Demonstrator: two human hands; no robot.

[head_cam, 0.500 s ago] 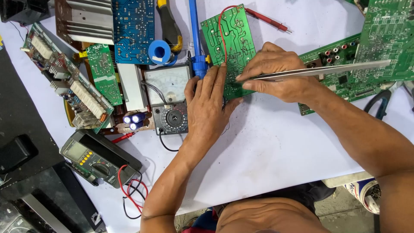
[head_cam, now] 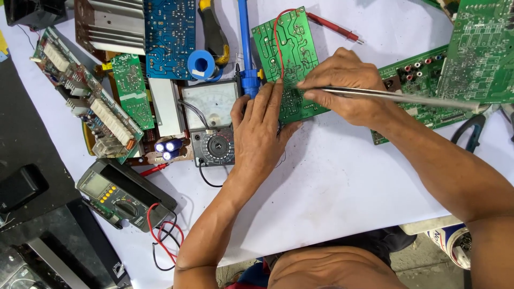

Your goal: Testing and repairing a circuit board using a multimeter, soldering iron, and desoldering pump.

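A green circuit board (head_cam: 286, 45) lies solder-side up on the white table, with a red wire running across it. My left hand (head_cam: 259, 128) rests flat on the board's lower left edge, fingers pressing it down. My right hand (head_cam: 348, 88) grips a long metal soldering iron (head_cam: 407, 98) like a pen. Its tip is hidden under my fingers at the board's middle. The iron's shaft runs off to the right.
An analog multimeter (head_cam: 211, 120) sits left of my hand, a digital multimeter (head_cam: 120, 195) lower left. A blue desoldering pump (head_cam: 245, 48), solder spool (head_cam: 202, 65), blue board (head_cam: 170, 32), heatsink (head_cam: 107, 24) and other green boards (head_cam: 476, 53) crowd the table's far side.
Both hands hold nearly the same pose. The right hand and iron have shifted only slightly on the board.
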